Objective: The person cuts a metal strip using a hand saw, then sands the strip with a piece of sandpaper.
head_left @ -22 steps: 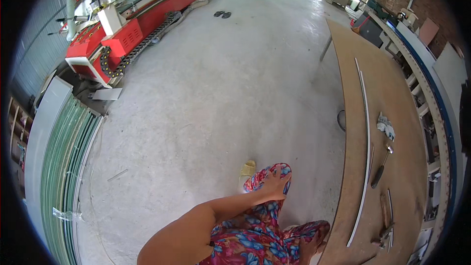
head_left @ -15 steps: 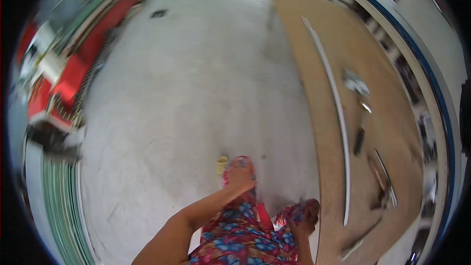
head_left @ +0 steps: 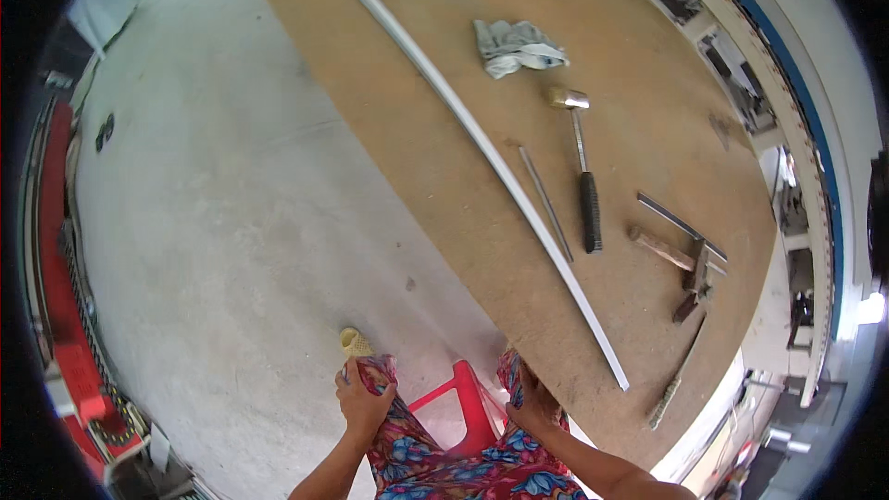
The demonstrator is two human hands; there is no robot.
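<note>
My left hand [head_left: 363, 403] is closed on the flowered trouser leg [head_left: 401, 449] at my left knee, thumb toward the inner side. At the other knee, my right hand [head_left: 534, 407] grips the cloth too, its fingers partly in shadow. Between my legs shows a red plastic stool [head_left: 474, 412]. A yellow slipper [head_left: 355, 343] pokes out past my left knee. Nearest my right hand, a long white metal strip [head_left: 500, 167] lies slantwise on a brown board [head_left: 417, 143].
On the board lie a mallet [head_left: 590, 208] with a black grip, a thin rod [head_left: 546, 204], a wooden-handled hammer [head_left: 662, 246] by a metal bar [head_left: 681, 225], a file-like tool [head_left: 671, 389] and grey gloves [head_left: 519, 46]. A long blue-edged machine [head_left: 787, 83] borders the right.
My view has swung to the right, bringing the board and its tools to the middle. Both hands stay at my knees, and more of the red stool shows between my legs.
</note>
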